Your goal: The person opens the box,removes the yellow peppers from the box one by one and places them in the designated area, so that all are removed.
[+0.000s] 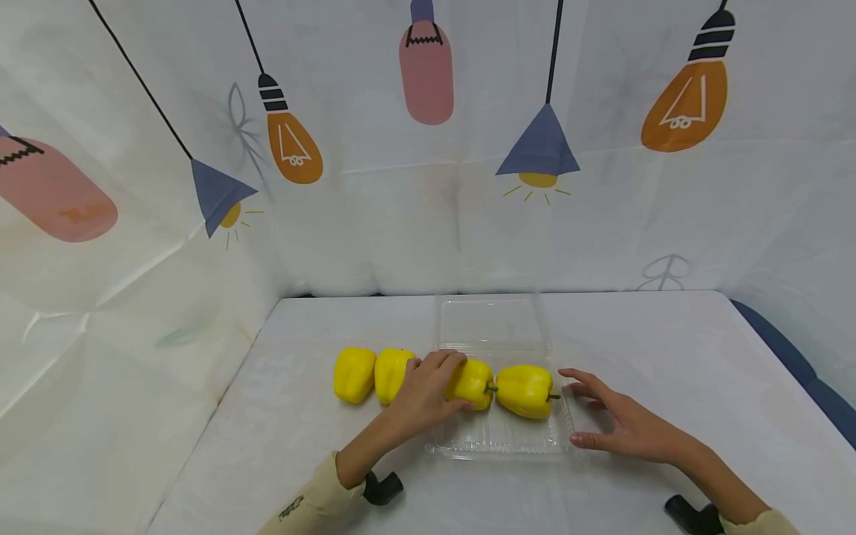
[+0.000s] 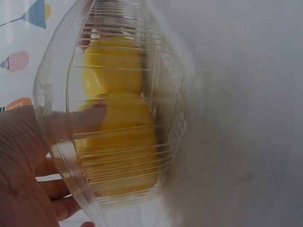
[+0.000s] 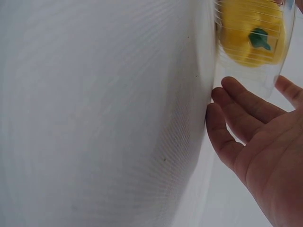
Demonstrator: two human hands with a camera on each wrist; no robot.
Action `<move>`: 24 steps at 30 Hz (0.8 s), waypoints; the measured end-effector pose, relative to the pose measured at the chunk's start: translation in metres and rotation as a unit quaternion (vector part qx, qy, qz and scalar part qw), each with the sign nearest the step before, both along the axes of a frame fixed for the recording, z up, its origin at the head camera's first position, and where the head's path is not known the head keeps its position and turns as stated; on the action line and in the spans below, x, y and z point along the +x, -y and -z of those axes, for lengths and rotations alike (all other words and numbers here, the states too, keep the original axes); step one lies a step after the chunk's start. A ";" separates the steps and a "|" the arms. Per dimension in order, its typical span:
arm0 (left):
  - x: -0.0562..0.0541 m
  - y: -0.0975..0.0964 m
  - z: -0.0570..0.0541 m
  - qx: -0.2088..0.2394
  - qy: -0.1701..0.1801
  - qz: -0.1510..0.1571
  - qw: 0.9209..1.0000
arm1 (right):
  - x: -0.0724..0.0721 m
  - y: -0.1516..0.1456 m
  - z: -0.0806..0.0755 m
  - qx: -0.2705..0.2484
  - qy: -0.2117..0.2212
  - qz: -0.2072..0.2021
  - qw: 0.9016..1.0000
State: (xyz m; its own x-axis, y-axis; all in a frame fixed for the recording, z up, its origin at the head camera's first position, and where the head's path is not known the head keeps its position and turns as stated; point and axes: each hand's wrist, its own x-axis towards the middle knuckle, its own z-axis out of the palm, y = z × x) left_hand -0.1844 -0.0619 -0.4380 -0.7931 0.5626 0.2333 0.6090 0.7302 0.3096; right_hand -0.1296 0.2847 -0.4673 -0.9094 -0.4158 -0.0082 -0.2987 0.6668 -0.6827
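Two yellow bell peppers lie end to end in a clear plastic container: the left pepper (image 1: pixel 472 383) and the right pepper (image 1: pixel 524 391), green stems pointing right. My left hand (image 1: pixel 428 386) reaches over the container's left side and grips the left pepper, fingers at its far side and thumb at its near side. In the left wrist view, that thumb shows against the yellow pepper (image 2: pixel 123 127) behind the ribbed container wall (image 2: pixel 165 85). Just off the container's right edge, my right hand (image 1: pixel 622 423) has spread, slightly bent fingers and holds nothing.
Left of the container, two more yellow peppers stand on the white table: an outer one (image 1: pixel 354 375) and one (image 1: pixel 391 371) partly behind my left hand. The container's transparent lid (image 1: pixel 491 319) lies folded back. A patterned white sheet (image 1: pixel 401 223) hangs behind the table.
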 end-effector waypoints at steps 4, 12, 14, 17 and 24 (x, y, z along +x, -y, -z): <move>-0.001 0.000 0.001 0.001 -0.007 -0.001 1.000 | 0.000 0.000 -0.001 -0.001 0.003 -0.001 1.000; -0.001 -0.001 0.002 0.005 0.002 -0.008 1.000 | 0.000 0.000 -0.002 -0.001 0.009 0.000 1.000; -0.001 -0.001 0.002 0.006 0.006 -0.011 1.000 | 0.000 0.000 -0.002 -0.001 0.009 0.000 1.000; -0.001 -0.001 0.002 0.015 0.008 -0.013 1.000 | 0.000 0.000 -0.002 -0.002 0.010 0.000 1.000; -0.001 0.000 0.001 0.043 0.002 -0.009 0.999 | 0.000 0.000 -0.003 -0.007 0.009 -0.001 1.000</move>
